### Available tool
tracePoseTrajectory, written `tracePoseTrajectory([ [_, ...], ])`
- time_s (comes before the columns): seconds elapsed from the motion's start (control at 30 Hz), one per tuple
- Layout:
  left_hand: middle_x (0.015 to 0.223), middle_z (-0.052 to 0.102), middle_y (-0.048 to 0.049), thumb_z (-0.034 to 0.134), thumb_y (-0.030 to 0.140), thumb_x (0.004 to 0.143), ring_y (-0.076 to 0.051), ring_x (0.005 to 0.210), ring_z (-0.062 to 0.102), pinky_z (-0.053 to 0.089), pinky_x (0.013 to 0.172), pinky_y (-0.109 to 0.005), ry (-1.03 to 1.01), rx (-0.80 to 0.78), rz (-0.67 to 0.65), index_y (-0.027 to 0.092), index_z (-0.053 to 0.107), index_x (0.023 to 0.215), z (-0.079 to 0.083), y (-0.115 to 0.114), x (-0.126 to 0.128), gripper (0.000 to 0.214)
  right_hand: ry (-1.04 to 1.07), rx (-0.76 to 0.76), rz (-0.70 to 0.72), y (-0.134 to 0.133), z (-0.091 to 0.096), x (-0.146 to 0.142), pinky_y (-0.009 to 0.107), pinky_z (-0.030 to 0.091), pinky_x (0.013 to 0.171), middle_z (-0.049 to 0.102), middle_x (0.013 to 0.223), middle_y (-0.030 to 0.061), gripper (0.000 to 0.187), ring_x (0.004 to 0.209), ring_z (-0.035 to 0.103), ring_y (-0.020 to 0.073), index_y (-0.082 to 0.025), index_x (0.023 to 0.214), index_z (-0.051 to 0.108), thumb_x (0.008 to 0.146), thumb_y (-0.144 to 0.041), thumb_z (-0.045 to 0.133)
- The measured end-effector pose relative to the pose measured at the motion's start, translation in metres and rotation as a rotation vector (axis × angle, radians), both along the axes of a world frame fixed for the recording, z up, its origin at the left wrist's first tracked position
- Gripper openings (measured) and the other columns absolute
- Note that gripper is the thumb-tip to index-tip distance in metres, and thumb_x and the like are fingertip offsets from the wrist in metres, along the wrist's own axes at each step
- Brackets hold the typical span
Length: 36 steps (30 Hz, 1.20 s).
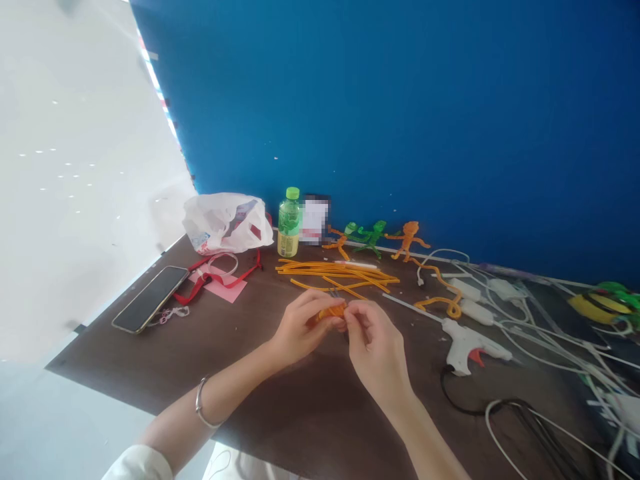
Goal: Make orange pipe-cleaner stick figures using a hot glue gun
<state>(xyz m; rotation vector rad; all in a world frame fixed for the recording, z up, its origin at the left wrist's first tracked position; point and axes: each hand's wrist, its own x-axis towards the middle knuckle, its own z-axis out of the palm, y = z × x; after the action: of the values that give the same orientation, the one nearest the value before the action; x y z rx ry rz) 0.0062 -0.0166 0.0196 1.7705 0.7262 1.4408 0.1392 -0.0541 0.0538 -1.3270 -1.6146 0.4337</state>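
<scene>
Plenty of counter (225, 337) spreads between the phone (151, 299) by the left edge and the left hand (303, 325), whose fingers grasp a small orange piece (331, 311) over the middle, its right end pinched by the right hand (379, 343), with orange strips (310, 269) toward the back edge and a glue gun (463, 343) nearer rightward.

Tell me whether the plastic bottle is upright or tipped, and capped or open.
Upright and capped: the plastic bottle stands on its base on the table, and the green cap sits on its neck.
</scene>
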Motion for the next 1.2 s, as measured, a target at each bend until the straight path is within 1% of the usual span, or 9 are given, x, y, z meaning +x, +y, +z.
tracePoseTrajectory([
  [0.13, 0.094, 0.062, -0.0075, 0.058, 0.019, 0.078, -0.015, 0.083, 0.056, 0.047, 0.071, -0.027, 0.037, 0.091, 0.01, 0.02, 0.062, 0.105, -0.002, 0.002, 0.0, 0.027, 0.18, -0.092, 0.003, -0.001, 0.001, -0.001, 0.027, 0.052, 0.059, 0.063, 0.072, 0.0034, 0.01, 0.061, 0.063, 0.0154, -0.02, 0.081, 0.052, 0.084, -0.029, 0.05],
  [0.3, 0.092, 0.061, -0.008, 0.057, 0.021, 0.079, -0.014, 0.081, 0.057, 0.049, 0.065, -0.024, -0.016, 0.017, -0.032, 0.019, 0.062, 0.101, -0.001, 0.001, 0.0, 0.023, 0.471, -0.228, 0.053, 0.002, 0.004, 0.002, 0.028, 0.053, 0.058, 0.065, 0.063, 0.0008, 0.018, 0.055, 0.062, 0.0151, -0.019, 0.085, 0.057, 0.076, -0.033, 0.063],
  [0.47, 0.091, 0.059, -0.0085, 0.058, 0.023, 0.078, -0.013, 0.075, 0.057, 0.051, 0.056, -0.022, -0.11, -0.091, -0.114, 0.018, 0.064, 0.099, 0.001, 0.001, 0.001, 0.022, 0.529, -0.304, 0.076, 0.005, 0.006, 0.007, 0.03, 0.054, 0.059, 0.066, 0.061, 0.0021, 0.019, 0.053, 0.062, 0.0156, -0.016, 0.078, 0.064, 0.07, -0.033, 0.068],
  [0.7, 0.088, 0.061, -0.0077, 0.061, 0.021, 0.075, -0.014, 0.075, 0.057, 0.052, 0.056, -0.022, -0.118, -0.079, -0.117, 0.019, 0.066, 0.097, 0.001, 0.002, 0.001, 0.022, 0.647, -0.364, 0.14, 0.009, -0.003, 0.012, 0.032, 0.053, 0.061, 0.065, 0.059, 0.0023, 0.02, 0.055, 0.062, 0.0159, -0.015, 0.078, 0.065, 0.069, -0.032, 0.07],
  [0.87, 0.09, 0.06, -0.0074, 0.062, 0.023, 0.075, -0.011, 0.068, 0.058, 0.052, 0.056, -0.023, -0.188, -0.237, -0.155, 0.018, 0.066, 0.094, 0.002, 0.003, 0.001, 0.02, 0.654, -0.411, 0.174, 0.008, -0.002, 0.011, 0.032, 0.052, 0.064, 0.067, 0.067, 0.005, 0.026, 0.064, 0.064, 0.018, -0.015, 0.086, 0.064, 0.07, -0.034, 0.069],
  [1.0, 0.091, 0.06, -0.0059, 0.063, 0.026, 0.074, -0.01, 0.064, 0.059, 0.049, 0.055, -0.023, -0.273, -0.381, -0.185, 0.018, 0.066, 0.092, 0.003, 0.006, 0.001, 0.02, 0.388, -0.369, 0.104, 0.005, 0.004, 0.023, 0.032, 0.052, 0.064, 0.066, 0.069, 0.0056, 0.031, 0.065, 0.064, 0.0187, -0.016, 0.091, 0.062, 0.076, -0.042, 0.057],
  [1.1, 0.08, 0.062, -0.004, 0.063, 0.028, 0.074, -0.01, 0.06, 0.058, 0.046, 0.054, -0.022, -0.329, -0.478, -0.219, 0.017, 0.066, 0.092, 0.003, 0.008, 0.0, 0.021, -0.118, -0.312, -0.172, 0.005, 0.002, 0.058, 0.038, 0.05, 0.072, 0.067, 0.08, 0.0095, 0.03, 0.072, 0.064, 0.023, -0.017, 0.084, 0.061, 0.076, -0.044, 0.052],
  [1.13, 0.075, 0.061, -0.0033, 0.063, 0.028, 0.075, -0.01, 0.059, 0.057, 0.046, 0.054, -0.023, -0.348, -0.504, -0.238, 0.017, 0.066, 0.093, 0.003, 0.009, -0.001, 0.022, -0.29, -0.361, -0.295, 0.005, 0.0, 0.074, 0.042, 0.049, 0.076, 0.066, 0.079, 0.0117, 0.03, 0.076, 0.064, 0.0266, -0.017, 0.079, 0.061, 0.075, -0.044, 0.05],
  [1.2, 0.069, 0.061, -0.0025, 0.063, 0.029, 0.075, -0.009, 0.057, 0.055, 0.044, 0.056, -0.024, -0.406, -0.555, -0.287, 0.017, 0.065, 0.094, 0.002, 0.011, -0.002, 0.023, -0.526, -0.607, -0.529, 0.004, -0.009, 0.108, 0.048, 0.047, 0.075, 0.065, 0.082, 0.0185, 0.038, 0.084, 0.062, 0.0353, -0.014, 0.08, 0.062, 0.076, -0.048, 0.045],
])
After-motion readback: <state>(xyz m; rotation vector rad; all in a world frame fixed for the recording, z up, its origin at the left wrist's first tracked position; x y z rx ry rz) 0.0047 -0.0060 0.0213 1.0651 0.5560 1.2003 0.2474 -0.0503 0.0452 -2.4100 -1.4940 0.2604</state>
